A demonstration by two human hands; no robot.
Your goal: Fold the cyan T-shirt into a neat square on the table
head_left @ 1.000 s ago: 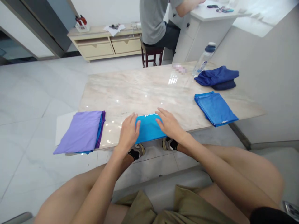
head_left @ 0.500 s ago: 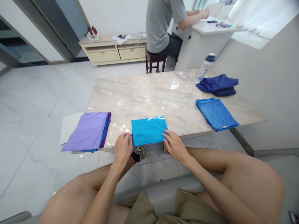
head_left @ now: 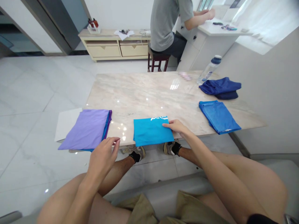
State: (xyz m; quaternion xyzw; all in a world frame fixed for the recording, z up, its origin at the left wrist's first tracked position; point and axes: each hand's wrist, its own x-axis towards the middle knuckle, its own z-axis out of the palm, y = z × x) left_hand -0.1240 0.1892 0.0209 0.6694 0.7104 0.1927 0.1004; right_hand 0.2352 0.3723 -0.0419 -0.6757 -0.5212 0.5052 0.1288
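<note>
A bright blue folded cloth (head_left: 151, 132) with white lettering along its far edge lies at the table's near edge, its front slightly overhanging. My right hand (head_left: 176, 127) grips its right edge, thumb on top and the fingers partly hidden at the side and beneath. My left hand (head_left: 104, 155) hovers off the table's near edge, fingers loosely bent and thumb apart, with nothing in it. Just beyond that hand is a stack of folded cloths (head_left: 87, 129), light purple on top, with blue and dark purple layers showing at the right side.
On the table (head_left: 133, 90), a folded blue cloth pile (head_left: 219, 116) lies at right. Behind it are a crumpled navy cloth (head_left: 220, 87) and a clear bottle (head_left: 207, 73). A white board (head_left: 67, 124) lies left of the purple stack. A person (head_left: 165, 28) sits on a stool beyond.
My left hand has left the bright blue cloth and moved left toward the purple stack. My right hand has shifted from resting on the cloth's right corner to gripping its right edge.
</note>
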